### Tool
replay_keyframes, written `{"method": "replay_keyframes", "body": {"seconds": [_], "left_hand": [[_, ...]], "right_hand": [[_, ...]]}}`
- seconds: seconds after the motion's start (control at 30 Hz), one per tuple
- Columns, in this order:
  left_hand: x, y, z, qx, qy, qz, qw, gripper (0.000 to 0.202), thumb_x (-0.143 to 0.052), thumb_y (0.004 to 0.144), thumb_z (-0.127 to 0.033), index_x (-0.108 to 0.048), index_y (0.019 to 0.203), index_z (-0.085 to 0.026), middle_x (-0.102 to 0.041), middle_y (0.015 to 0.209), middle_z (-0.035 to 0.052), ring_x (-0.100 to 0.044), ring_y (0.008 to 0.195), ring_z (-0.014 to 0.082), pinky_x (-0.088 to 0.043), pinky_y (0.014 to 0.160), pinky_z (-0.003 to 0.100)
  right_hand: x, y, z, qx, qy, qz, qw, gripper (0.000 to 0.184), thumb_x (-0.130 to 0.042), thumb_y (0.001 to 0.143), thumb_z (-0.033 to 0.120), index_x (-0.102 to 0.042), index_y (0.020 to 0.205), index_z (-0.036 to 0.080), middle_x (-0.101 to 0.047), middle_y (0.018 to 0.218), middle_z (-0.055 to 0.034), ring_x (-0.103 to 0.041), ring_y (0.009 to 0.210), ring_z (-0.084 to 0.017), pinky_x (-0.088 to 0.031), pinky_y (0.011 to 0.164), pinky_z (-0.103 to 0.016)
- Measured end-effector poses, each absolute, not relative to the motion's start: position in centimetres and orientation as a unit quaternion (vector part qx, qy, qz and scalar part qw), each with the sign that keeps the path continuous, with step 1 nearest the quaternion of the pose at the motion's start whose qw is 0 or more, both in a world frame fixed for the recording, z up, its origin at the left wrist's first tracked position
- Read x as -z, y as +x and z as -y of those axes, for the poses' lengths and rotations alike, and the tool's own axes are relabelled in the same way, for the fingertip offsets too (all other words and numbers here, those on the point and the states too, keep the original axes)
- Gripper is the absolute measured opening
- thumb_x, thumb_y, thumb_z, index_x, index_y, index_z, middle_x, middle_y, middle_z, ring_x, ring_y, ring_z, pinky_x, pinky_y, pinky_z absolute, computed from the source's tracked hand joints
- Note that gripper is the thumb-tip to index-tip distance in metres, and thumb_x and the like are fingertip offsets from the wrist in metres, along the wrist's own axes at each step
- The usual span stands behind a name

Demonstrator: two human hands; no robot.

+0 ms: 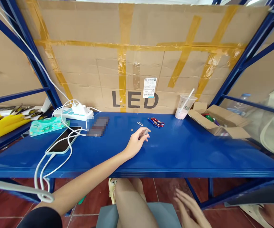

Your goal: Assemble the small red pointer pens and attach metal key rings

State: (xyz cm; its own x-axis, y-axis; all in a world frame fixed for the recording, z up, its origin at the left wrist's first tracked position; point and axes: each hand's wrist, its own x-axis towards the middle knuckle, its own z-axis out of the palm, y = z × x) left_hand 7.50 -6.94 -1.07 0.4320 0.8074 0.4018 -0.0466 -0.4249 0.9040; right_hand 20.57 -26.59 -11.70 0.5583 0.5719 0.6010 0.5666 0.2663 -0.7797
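My left hand [137, 142] is over the middle of the blue table, its thumb and fingers closed around a small greyish object [146, 132] whose kind I cannot make out. Just beyond it lie a silver carabiner [140, 123] and a small brown round piece [132, 130]. Several red and blue pens [155, 123] form a loose bunch behind my fingertips. Below the table's front edge, beside my legs, my right hand [190, 210] is slightly blurred, with its fingers stretched out and nothing visible in them.
On the left are a phone [64, 140] with white cables, a power strip [67, 113], a green tissue pack [46, 126] and yellow gloves [5, 125]. A plastic cup [184, 106] with a straw and an open carton [213, 122] stand right. Taped cardboard [87, 72] backs the table.
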Motion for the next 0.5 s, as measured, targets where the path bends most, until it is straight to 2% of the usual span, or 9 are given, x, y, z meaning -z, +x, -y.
{"method": "replay_keyframes", "body": {"seconds": [0.1, 0.17, 0.23, 0.37, 0.5], "left_hand": [[0.6, 7.5, 7.4, -0.44, 0.71, -0.256, 0.486, 0.02, -0.048, 0.083, -0.027, -0.054, 0.1, -0.018, -0.06, 0.078, 0.0029, -0.056, 0.07, 0.0143, -0.045, 0.074, 0.029], [0.2, 7.2, 7.6, -0.432, 0.71, -0.252, 0.495, 0.023, -0.046, 0.085, -0.027, -0.052, 0.106, -0.018, -0.063, 0.083, 0.0045, -0.058, 0.074, 0.0149, -0.045, 0.078, 0.031], [-0.2, 6.6, 7.2, -0.428, 0.708, -0.249, 0.505, 0.024, -0.048, 0.084, -0.027, -0.048, 0.107, -0.019, -0.065, 0.086, 0.0053, -0.06, 0.079, 0.0159, -0.045, 0.081, 0.032], [-1.0, 5.2, 5.2, -0.449, 0.71, -0.248, 0.482, 0.014, -0.052, 0.083, -0.027, -0.05, 0.093, -0.018, -0.066, 0.091, 0.0066, -0.061, 0.087, 0.0174, -0.044, 0.086, 0.033], [-1.1, 4.6, 2.8, -0.454, 0.732, -0.257, 0.439, 0.013, -0.054, 0.081, -0.027, -0.058, 0.09, -0.018, -0.064, 0.098, 0.0067, -0.059, 0.095, 0.0191, -0.044, 0.089, 0.033]], "right_hand": [[4.7, 19.3, 22.8, 0.05, -0.543, 0.403, 0.735, 0.007, -0.067, 0.07, 0.02, -0.067, 0.078, 0.019, -0.069, 0.083, -0.0068, -0.065, 0.075, -0.022, -0.054, 0.066, -0.035], [0.5, 19.0, 19.8, -0.017, -0.516, 0.42, 0.746, 0.014, -0.063, 0.075, 0.023, -0.067, 0.087, 0.017, -0.069, 0.087, -0.0076, -0.066, 0.073, -0.019, -0.055, 0.066, -0.033], [-2.6, 19.2, 16.1, -0.107, -0.492, 0.48, 0.719, 0.028, -0.064, 0.074, 0.026, -0.064, 0.1, 0.017, -0.07, 0.087, -0.0072, -0.066, 0.074, -0.018, -0.056, 0.069, -0.032], [-5.5, 20.3, 8.2, -0.246, -0.435, 0.616, 0.609, 0.026, -0.067, 0.069, 0.033, -0.068, 0.088, 0.015, -0.071, 0.084, -0.0066, -0.066, 0.076, -0.018, -0.054, 0.073, -0.031], [-5.0, 21.1, 3.0, -0.235, -0.408, 0.708, 0.526, 0.031, -0.055, 0.078, 0.036, -0.068, 0.1, 0.018, -0.068, 0.084, -0.0046, -0.064, 0.079, -0.015, -0.051, 0.075, -0.03]]}}
